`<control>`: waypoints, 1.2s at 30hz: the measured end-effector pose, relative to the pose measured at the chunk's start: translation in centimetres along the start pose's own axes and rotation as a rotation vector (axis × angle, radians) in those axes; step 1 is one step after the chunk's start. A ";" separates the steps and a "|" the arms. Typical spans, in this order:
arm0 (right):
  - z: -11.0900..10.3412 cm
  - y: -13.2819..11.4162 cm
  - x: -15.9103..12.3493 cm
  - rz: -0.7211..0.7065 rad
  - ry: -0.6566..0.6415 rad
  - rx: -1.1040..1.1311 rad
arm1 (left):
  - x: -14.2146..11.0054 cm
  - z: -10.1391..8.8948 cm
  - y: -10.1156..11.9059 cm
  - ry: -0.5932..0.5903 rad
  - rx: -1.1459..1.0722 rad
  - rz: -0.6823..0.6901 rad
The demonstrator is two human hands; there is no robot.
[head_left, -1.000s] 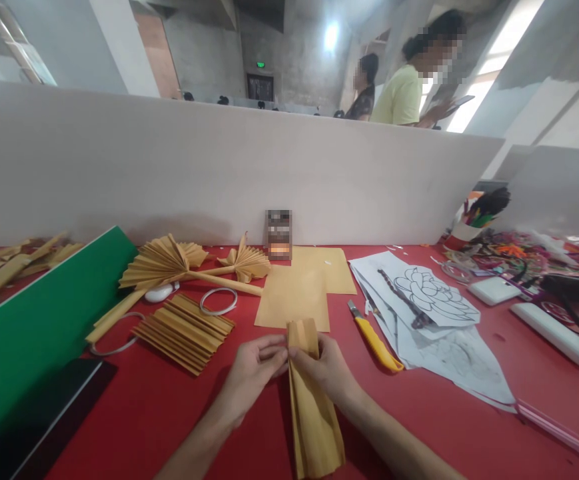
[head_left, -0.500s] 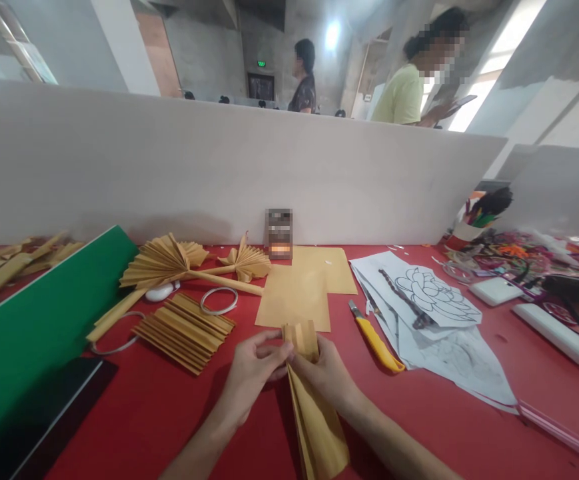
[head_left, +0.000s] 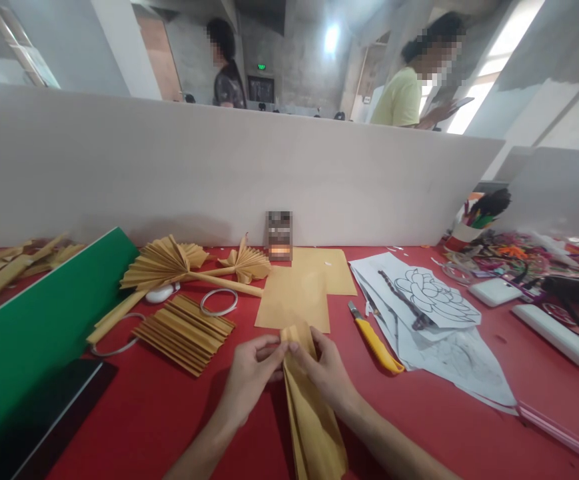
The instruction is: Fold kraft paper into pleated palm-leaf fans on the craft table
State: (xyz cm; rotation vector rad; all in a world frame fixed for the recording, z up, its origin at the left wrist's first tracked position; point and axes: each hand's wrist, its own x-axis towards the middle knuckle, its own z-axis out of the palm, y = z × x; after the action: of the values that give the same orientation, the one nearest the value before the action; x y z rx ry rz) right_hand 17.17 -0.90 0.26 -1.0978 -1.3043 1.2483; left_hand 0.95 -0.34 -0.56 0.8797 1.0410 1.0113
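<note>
Lengthwise between my hands runs a folded sheet of brown kraft paper, its pleats fanning wider toward me. My left hand pinches its far end from the left, thumb on top and the other fingers curled under. From the other side my right hand grips the same end, its thumb laid across the folds. Just beyond the fingertips lies a flat kraft sheet, partly over another kraft sheet. To the left rests a pleated piece of kraft paper.
Pleated paper fans with rolled handles lie back left, near a green board. On the right are a yellow utility knife, a flower drawing and a white device. A white partition closes the back; two people stand beyond.
My right thumb has shifted up toward the paper's far end, and the right fingers have moved in around it. Behind the partition, the person in dark clothing has moved left.
</note>
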 end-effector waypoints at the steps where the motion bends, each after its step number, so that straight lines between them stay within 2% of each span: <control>1: 0.0 0.0 0.0 -0.003 0.012 -0.009 | -0.1 0.1 0.0 0.003 -0.004 -0.004; 10: -0.2 0.2 0.0 -0.021 0.013 -0.088 | -0.4 0.7 -0.5 0.011 -0.212 -0.072; 16: -0.3 0.5 -0.3 -0.057 0.021 -0.214 | -0.5 2.0 -0.6 0.080 -0.401 -0.024; 21: -0.1 0.7 -0.7 -0.040 -0.046 -0.305 | -0.4 2.1 -1.2 0.157 -0.502 -0.035; 28: -0.3 0.8 -0.8 -0.068 -0.027 -0.396 | -0.4 1.8 -1.5 0.222 -0.423 -0.021; 36: -0.4 -0.2 -0.1 -0.040 0.077 -0.106 | -0.8 1.8 -1.0 0.170 -0.285 0.014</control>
State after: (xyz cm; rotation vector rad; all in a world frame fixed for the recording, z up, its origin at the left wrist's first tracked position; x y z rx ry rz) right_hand 17.60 -0.97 0.45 -1.1775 -1.3404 1.1071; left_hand 2.78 -1.53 -0.78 0.5764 1.0021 1.2277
